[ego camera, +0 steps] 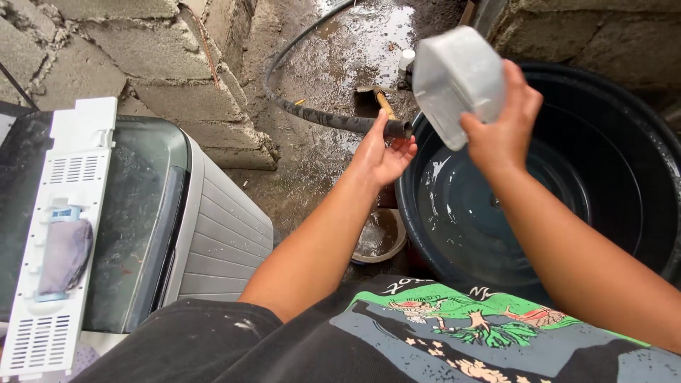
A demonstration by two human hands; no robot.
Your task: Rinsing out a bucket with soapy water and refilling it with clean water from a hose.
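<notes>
A: What is seen around the work?

B: A wet concrete floor [333, 64] is walled by rough grey blocks [177, 92], with a washing machine [142, 220] at the left edge and a big black tub [610, 177] holding shallow water at the right.

A: Where is the hose held?

B: The end of the black hose [333, 119] is held in the left hand [383, 152] at the tub's left rim; its long axis runs up and left, away across the floor. The fingers are curled loosely under it.

A: And the other grip?

B: A white plastic container [454, 81] is clasped firmly by the right hand [504, 131], tilted above the rim. It lies just right of the hose mouth, close but apart. A hammer [383, 103] lies on the floor behind.
</notes>
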